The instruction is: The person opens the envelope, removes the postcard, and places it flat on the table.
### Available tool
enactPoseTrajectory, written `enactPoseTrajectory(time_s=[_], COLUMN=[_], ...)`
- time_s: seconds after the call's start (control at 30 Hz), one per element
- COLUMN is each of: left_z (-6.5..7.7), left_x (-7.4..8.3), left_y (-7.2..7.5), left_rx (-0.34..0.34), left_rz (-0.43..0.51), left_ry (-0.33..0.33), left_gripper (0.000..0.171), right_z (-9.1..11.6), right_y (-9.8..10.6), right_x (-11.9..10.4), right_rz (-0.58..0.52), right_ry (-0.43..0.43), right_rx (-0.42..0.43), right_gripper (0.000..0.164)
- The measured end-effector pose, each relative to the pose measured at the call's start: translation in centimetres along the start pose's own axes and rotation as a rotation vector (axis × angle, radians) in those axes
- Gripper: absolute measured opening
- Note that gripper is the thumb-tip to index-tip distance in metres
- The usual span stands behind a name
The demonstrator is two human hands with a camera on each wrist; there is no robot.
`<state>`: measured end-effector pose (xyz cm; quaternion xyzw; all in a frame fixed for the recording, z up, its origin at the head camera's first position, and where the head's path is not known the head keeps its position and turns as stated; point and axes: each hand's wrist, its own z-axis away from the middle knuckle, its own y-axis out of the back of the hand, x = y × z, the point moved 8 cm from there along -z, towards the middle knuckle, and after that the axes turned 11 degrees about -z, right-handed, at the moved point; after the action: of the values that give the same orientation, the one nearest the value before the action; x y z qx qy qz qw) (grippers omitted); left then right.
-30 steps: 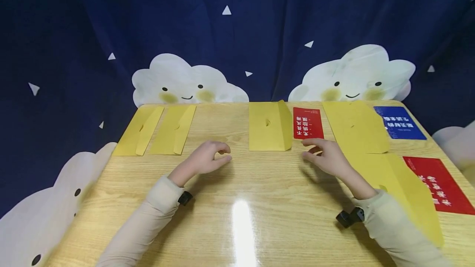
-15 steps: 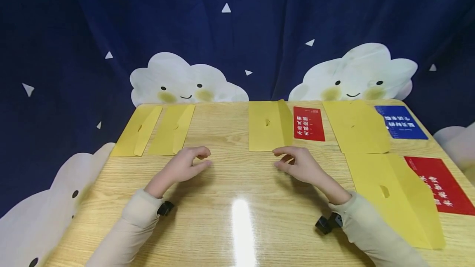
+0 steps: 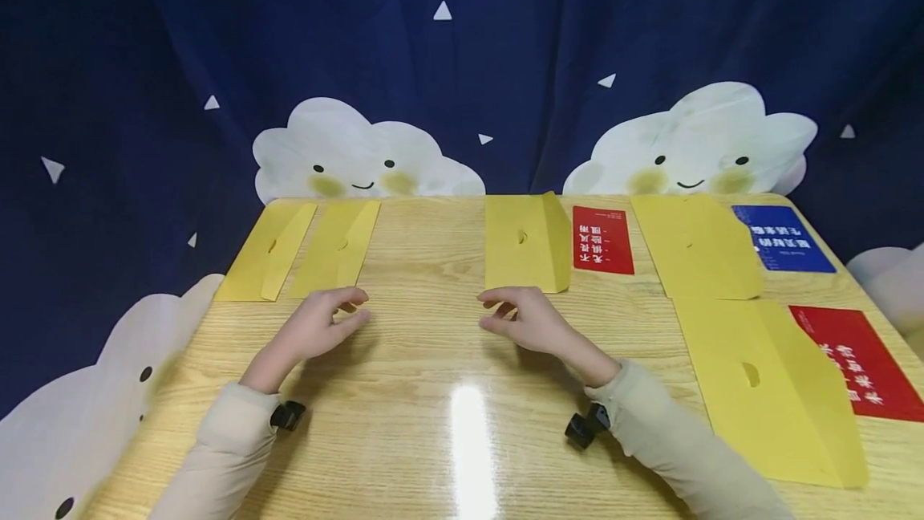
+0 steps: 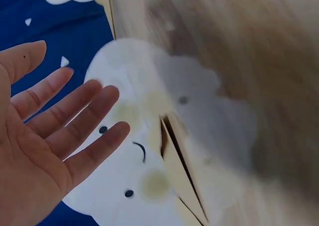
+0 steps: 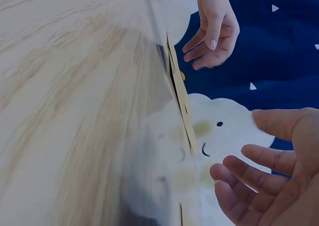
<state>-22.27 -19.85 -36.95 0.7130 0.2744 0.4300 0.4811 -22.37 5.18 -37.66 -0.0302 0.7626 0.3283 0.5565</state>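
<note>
While hands [image 3: 312,327] [image 3: 528,319] hover — envelopes [image 3: 514,253], cards [image 3: 603,241], curtain beyond [image 3: 498,62].

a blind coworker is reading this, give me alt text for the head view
A person's left hand and right hand, both empty, hover over a wooden table. Five yellow envelopes lie on it, with two red cards and a blue card toward the right; a dark blue cloud-print curtain hangs behind.
</note>
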Motion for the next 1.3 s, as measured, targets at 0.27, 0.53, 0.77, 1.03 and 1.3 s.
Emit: enactPoseTrajectory(time_s=[0.27,0.53,0.77,1.03,1.3], left_z=[1.5,2.1,1.7,1.3,1.0], left_x=[-3.2,-6.1,-8.1,-10.6,-12.3], left_y=[1.1,1.5,1.9,2.1,1.5], left_rx=[0.078,0.056,0.047,-0.035,-0.127], left_rz=[-0.028,-0.074,-0.148,-0.22,-0.225], left_ry=[0.104,0.196,0.205,0.283,0.351], left_gripper=[0.049,0.065,0.075,0.076,0.078], right_z=[-2.9,-5.5,-7.8,-10.6,-12.9], right_y=[-2.9,-5.4,-7.0,-9.1,-11.6], right_x=[0.4,0.9,0.9,0.2,-0.1], right_rz=[-0.052,-0.032,-0.013,0.085,0.259], right_ry=[-0.013,-0.076,-0.119,-0.117,-0.092], right_rx=[-0.016,-0.032,-0.051,-0.053,-0.121], right_gripper=[0.044,0.05,0.054,0.058,0.059])
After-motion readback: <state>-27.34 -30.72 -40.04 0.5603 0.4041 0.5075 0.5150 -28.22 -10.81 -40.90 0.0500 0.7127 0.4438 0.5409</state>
